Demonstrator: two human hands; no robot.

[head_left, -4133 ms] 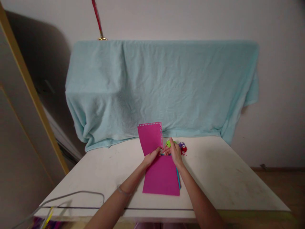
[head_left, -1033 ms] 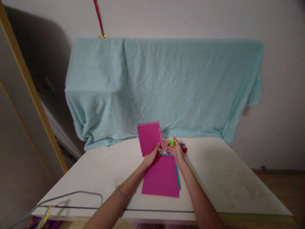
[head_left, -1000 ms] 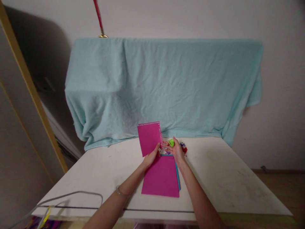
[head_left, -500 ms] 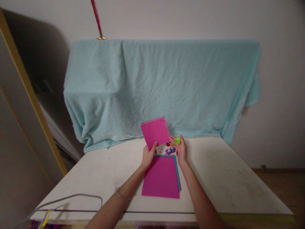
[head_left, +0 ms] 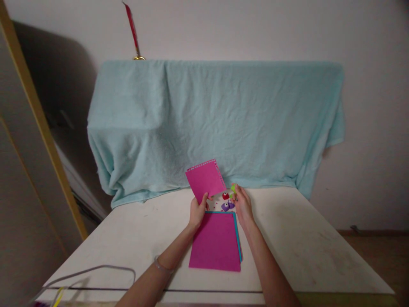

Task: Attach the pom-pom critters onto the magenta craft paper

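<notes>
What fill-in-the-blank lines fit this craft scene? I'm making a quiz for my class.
1. The left hand holds up a ____ sheet with a punched edge.
2. The right hand holds a small ____ punch.
3. The paper stack lies flat on the ____.
4. A light blue ____ hangs behind the punches.

Missing words: pink; green; table; cloth

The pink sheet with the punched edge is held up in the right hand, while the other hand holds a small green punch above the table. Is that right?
Not quite: the head view shows the pink sheet held up in the left hand, not the right. The right hand is the one holding the small green punch above the table.
</notes>
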